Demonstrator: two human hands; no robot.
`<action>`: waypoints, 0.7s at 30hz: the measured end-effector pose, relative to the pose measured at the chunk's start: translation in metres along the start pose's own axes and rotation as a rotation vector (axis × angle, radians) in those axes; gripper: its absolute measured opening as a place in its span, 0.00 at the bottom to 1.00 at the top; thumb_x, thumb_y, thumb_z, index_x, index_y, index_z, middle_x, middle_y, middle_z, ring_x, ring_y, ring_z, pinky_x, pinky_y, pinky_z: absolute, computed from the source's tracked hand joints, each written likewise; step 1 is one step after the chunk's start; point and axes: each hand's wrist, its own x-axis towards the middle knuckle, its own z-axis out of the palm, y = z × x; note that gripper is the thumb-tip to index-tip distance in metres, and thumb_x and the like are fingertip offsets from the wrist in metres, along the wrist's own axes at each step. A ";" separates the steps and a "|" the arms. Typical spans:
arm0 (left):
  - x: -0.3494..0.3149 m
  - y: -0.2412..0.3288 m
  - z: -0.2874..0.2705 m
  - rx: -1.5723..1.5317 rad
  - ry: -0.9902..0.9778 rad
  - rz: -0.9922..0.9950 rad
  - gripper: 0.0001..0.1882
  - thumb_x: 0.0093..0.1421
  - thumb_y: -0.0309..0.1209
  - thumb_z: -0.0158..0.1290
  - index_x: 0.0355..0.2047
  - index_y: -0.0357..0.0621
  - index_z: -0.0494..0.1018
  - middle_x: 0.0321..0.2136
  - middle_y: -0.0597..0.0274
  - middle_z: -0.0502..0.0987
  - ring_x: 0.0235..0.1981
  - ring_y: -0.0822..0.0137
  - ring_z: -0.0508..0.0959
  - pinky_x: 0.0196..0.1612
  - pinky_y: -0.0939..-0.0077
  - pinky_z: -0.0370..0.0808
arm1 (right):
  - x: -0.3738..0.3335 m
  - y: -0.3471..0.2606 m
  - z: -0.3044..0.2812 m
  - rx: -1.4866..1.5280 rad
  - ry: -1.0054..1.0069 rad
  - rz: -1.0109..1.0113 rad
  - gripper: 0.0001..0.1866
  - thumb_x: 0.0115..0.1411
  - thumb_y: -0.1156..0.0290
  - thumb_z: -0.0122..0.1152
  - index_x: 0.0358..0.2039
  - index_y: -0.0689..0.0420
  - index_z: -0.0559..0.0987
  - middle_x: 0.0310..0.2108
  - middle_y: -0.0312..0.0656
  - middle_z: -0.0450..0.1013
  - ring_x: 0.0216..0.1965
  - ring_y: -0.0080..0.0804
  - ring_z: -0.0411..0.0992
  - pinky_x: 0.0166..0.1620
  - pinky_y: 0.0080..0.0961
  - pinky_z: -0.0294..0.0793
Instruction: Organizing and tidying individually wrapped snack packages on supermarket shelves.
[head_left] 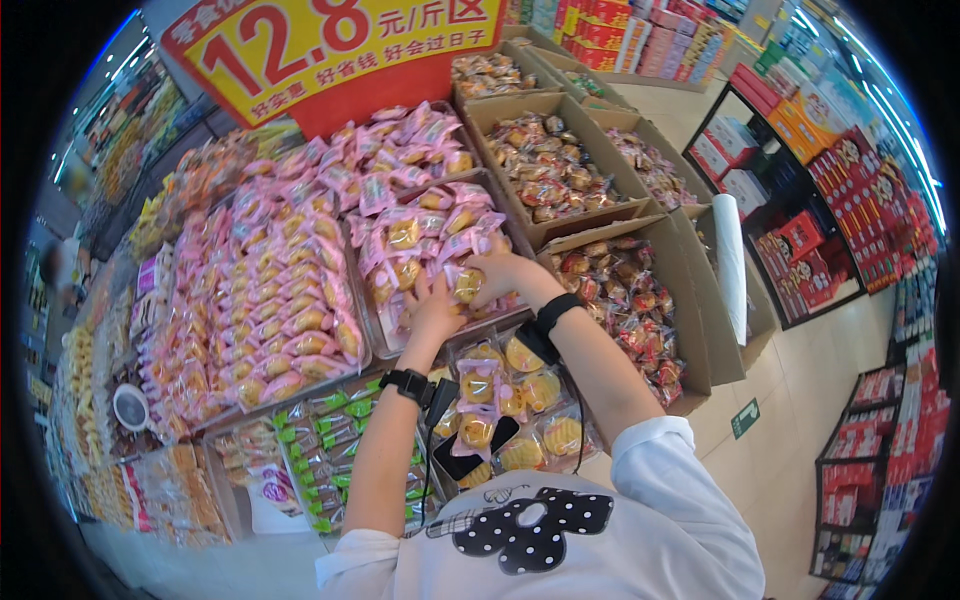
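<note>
Both my hands are in a clear tray [385, 340] of small round yellow cakes in pink wrappers. My right hand [506, 276] closes from the right around one wrapped cake [467, 286]; its fingertips are partly hidden. My left hand [436, 312] rests just to the left, fingers stretched and apart over the packets at the tray's near side. More wrapped cakes [403, 235] lie loosely heaped beyond my fingers. Two pink-wrapped cakes [478, 385] sit apart in front of the tray, on top of larger packaged round cakes [541, 390].
Pink packets in rows [270, 290] fill the left side. Cardboard boxes [690, 300] of wrapped snacks stand to the right, with a white roll [730, 265] beside them. A dark phone [475, 450] lies near my body. Green-wrapped snacks [330, 450] are left of my left forearm. A large sign [330, 60] stands behind.
</note>
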 end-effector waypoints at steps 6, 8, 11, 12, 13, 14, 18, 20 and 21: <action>0.001 -0.003 -0.003 -0.050 0.096 -0.009 0.42 0.35 0.33 0.61 0.53 0.58 0.57 0.57 0.63 0.49 0.54 0.47 0.55 0.48 0.45 0.61 | -0.009 -0.004 0.000 0.092 0.121 -0.014 0.41 0.26 0.49 0.65 0.45 0.55 0.73 0.55 0.71 0.46 0.59 0.62 0.46 0.57 0.39 0.56; 0.003 -0.002 -0.002 -0.087 0.111 0.018 0.39 0.36 0.32 0.61 0.52 0.56 0.58 0.56 0.62 0.50 0.53 0.46 0.55 0.48 0.42 0.60 | -0.007 -0.002 0.001 0.081 0.114 -0.047 0.41 0.26 0.49 0.66 0.45 0.55 0.73 0.55 0.70 0.46 0.59 0.60 0.47 0.56 0.35 0.58; 0.004 -0.011 0.007 -0.133 0.184 0.057 0.35 0.38 0.31 0.60 0.49 0.55 0.59 0.53 0.59 0.53 0.52 0.46 0.57 0.46 0.40 0.61 | -0.008 -0.006 0.004 0.161 0.114 -0.055 0.41 0.26 0.52 0.67 0.45 0.56 0.72 0.57 0.69 0.42 0.59 0.58 0.47 0.56 0.32 0.59; 0.006 -0.013 0.008 -0.143 0.244 0.079 0.34 0.38 0.30 0.59 0.49 0.54 0.60 0.51 0.58 0.55 0.51 0.46 0.58 0.45 0.41 0.62 | -0.008 -0.008 0.006 0.159 0.119 -0.064 0.41 0.26 0.52 0.67 0.45 0.56 0.72 0.57 0.69 0.42 0.59 0.58 0.47 0.56 0.32 0.59; 0.007 -0.016 0.010 -0.140 0.255 0.076 0.34 0.38 0.30 0.59 0.49 0.54 0.60 0.51 0.58 0.55 0.51 0.46 0.58 0.45 0.41 0.62 | -0.009 -0.010 0.008 0.166 0.166 -0.087 0.40 0.27 0.54 0.68 0.46 0.56 0.72 0.57 0.68 0.41 0.59 0.58 0.48 0.55 0.32 0.59; 0.007 -0.017 0.012 -0.139 0.314 0.080 0.36 0.36 0.30 0.61 0.49 0.52 0.60 0.48 0.56 0.57 0.49 0.46 0.59 0.44 0.46 0.63 | -0.010 -0.013 0.010 0.174 0.212 -0.112 0.40 0.27 0.56 0.68 0.46 0.57 0.72 0.58 0.67 0.39 0.59 0.57 0.48 0.55 0.31 0.59; 0.004 -0.021 0.017 -0.211 0.475 0.158 0.40 0.34 0.32 0.63 0.49 0.50 0.59 0.45 0.53 0.58 0.47 0.45 0.61 0.44 0.50 0.65 | -0.014 -0.021 0.012 0.248 0.254 -0.134 0.40 0.26 0.60 0.69 0.46 0.55 0.72 0.57 0.65 0.41 0.58 0.56 0.49 0.55 0.30 0.60; 0.001 -0.014 0.013 -0.150 0.393 0.088 0.41 0.34 0.33 0.63 0.50 0.51 0.58 0.46 0.53 0.57 0.47 0.44 0.60 0.44 0.48 0.64 | -0.014 -0.016 0.015 0.221 0.274 -0.138 0.40 0.26 0.59 0.69 0.46 0.55 0.71 0.57 0.66 0.41 0.57 0.56 0.51 0.54 0.30 0.61; -0.001 -0.008 0.011 -0.094 0.307 0.025 0.42 0.34 0.34 0.64 0.51 0.53 0.57 0.48 0.53 0.55 0.48 0.43 0.60 0.44 0.46 0.64 | -0.013 -0.011 0.017 0.193 0.294 -0.134 0.40 0.27 0.58 0.69 0.46 0.55 0.71 0.57 0.66 0.41 0.56 0.56 0.53 0.54 0.30 0.62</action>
